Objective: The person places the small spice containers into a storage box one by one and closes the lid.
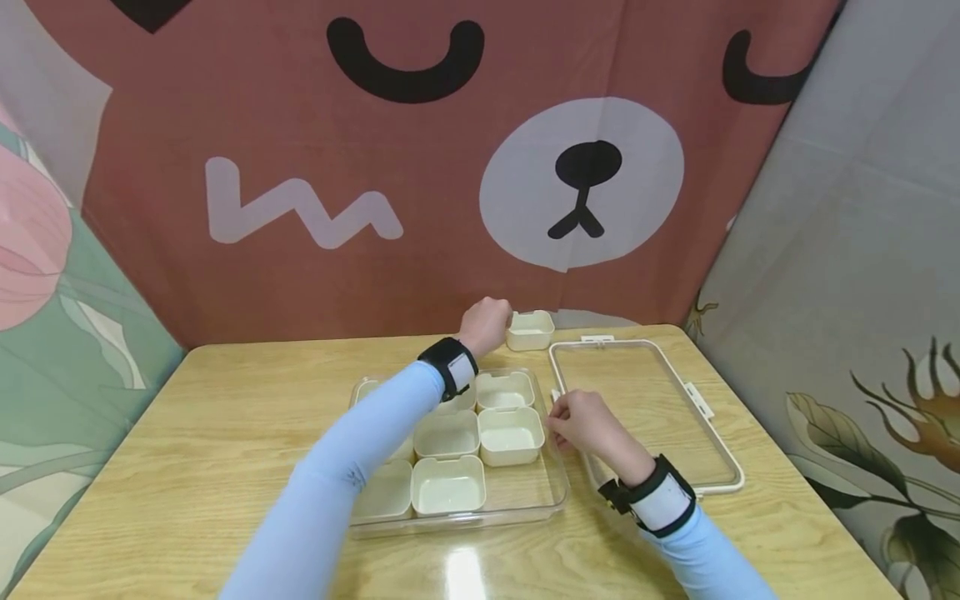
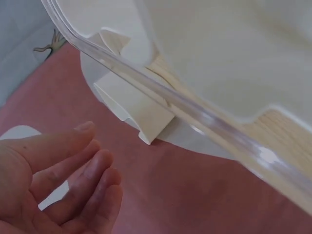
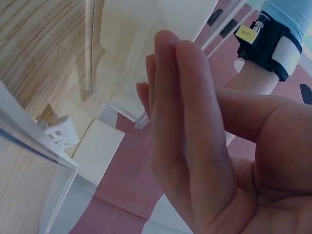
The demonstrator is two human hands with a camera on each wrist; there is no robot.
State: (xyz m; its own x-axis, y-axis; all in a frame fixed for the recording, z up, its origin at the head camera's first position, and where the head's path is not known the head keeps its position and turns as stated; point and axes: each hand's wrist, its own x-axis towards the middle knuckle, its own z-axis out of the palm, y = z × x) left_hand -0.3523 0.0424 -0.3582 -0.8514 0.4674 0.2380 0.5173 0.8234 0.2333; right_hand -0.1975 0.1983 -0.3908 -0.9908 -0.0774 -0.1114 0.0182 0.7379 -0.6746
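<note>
A clear shallow tub stands mid-table with several small cream open-topped boxes in it. Beyond its far side, one more cream box sits upright near the table's back edge. My left hand reaches over the tub to the left of that lone box. In the left wrist view, the left hand has loosely bent fingers with nothing in them, apart from the lone box. Beside the tub's right wall hovers my right hand; the right wrist view shows its long fingers nearly straight and holding nothing.
A clear lid with a white rim and side clips lies flat right of the tub, partly under the right hand. Bear-print cloth hangs behind the wooden table. My left forearm covers part of the tub.
</note>
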